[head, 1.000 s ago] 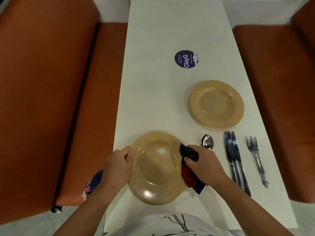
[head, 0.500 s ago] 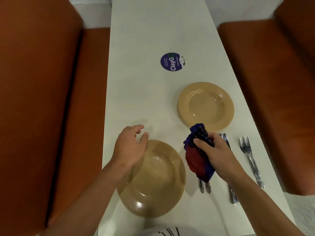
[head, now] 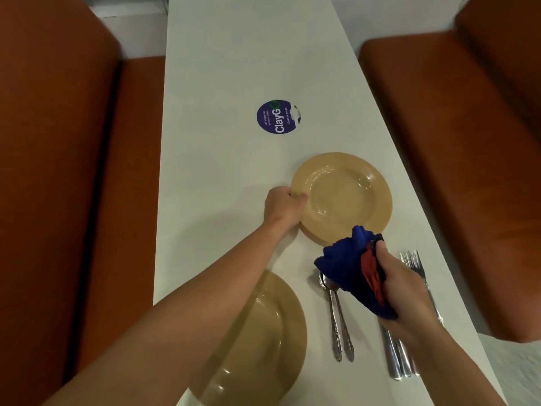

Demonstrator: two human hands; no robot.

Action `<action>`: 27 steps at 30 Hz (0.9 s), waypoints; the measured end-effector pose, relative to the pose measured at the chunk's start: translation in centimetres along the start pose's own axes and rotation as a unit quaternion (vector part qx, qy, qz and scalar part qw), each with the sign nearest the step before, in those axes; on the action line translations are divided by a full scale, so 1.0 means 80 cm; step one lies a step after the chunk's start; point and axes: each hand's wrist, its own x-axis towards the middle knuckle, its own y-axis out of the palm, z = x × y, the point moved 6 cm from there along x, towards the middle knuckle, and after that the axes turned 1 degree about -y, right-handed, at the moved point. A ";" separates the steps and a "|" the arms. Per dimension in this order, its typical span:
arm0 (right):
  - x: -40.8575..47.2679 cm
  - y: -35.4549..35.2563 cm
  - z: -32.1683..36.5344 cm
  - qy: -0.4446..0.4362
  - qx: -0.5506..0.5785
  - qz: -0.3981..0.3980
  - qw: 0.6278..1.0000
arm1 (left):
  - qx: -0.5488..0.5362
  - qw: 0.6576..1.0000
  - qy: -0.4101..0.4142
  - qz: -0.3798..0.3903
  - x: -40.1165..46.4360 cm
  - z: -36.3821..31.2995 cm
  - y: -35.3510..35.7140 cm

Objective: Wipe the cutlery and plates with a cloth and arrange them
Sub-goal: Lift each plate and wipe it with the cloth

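Two tan plates lie on the white table. My left hand grips the left rim of the far plate, thumb on top. The near plate sits at the table's front edge, partly under my left forearm. My right hand holds a bunched blue and red cloth just in front of the far plate. Two spoons lie below the cloth. Knives and forks show partly from under my right hand and arm.
A round purple sticker is stuck to the table beyond the plates. Orange bench seats run along the left and the right of the narrow table.
My left hand let go of the near plate and reached forward to grip the far plate's rim. My right hand lifted the cloth off the near plate and moved it rightward over the cutlery.
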 end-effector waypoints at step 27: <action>-0.081 0.128 0.080 -0.244 -0.243 0.160 0.925 | -0.338 0.939 -0.016 -0.055 -0.146 0.067 -0.141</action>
